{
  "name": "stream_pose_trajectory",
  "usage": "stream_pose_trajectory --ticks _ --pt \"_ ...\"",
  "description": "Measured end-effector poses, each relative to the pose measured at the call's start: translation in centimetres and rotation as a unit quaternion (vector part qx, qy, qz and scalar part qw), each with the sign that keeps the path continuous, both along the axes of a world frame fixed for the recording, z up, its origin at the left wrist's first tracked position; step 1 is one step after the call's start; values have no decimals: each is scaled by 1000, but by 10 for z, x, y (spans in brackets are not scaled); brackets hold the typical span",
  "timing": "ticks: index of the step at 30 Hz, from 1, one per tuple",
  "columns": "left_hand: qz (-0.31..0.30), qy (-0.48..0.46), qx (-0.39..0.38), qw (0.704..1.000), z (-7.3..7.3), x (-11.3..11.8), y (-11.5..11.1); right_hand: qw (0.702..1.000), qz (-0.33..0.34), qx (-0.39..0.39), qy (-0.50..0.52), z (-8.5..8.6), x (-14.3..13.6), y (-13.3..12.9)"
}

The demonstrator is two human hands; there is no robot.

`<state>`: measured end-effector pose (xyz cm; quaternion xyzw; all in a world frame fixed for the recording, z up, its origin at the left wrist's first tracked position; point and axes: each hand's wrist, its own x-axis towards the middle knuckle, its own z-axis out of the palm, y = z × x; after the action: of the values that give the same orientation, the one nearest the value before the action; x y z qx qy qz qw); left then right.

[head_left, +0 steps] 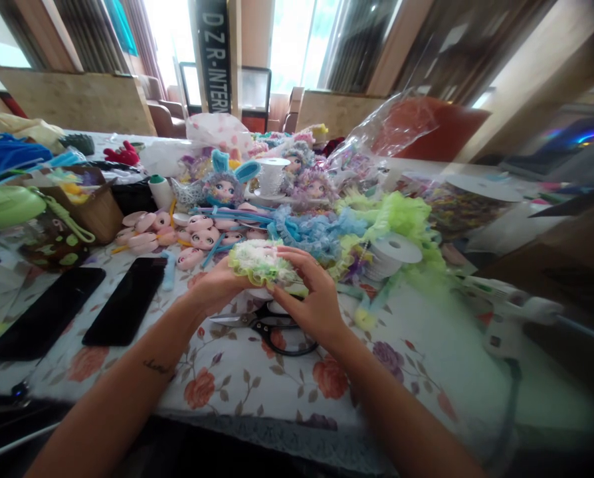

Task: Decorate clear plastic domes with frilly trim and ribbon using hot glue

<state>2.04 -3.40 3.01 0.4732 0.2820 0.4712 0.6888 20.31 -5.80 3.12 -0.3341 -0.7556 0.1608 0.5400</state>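
Observation:
A round ruffled piece of white and lime-green lace is between my two hands, above the middle of the floral tablecloth. My left hand holds it from the left and below, its fingers mostly hidden under the ruffles. On the other side my right hand grips the lace edge between thumb and fingers. Black-handled scissors lie just beneath my hands, blades pointing left. Behind the lace are pale doll faces and a heap of blue ruffled trim.
Two black phones lie at the left. Spools of white trim and lime tulle stand right of centre. A white glue gun is at the far right. Finished doll heads sit at the back.

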Motion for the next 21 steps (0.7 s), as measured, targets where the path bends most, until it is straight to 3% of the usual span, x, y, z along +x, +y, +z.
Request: stream_pose_trajectory --ticks 12,21 --pt "-6 11 40 999 -11 -6 4 997 26 66 -25 0 4 -2" --pt "-2 -18 1 1000 -3 4 -1 999 17 52 -5 -3 2 -1"
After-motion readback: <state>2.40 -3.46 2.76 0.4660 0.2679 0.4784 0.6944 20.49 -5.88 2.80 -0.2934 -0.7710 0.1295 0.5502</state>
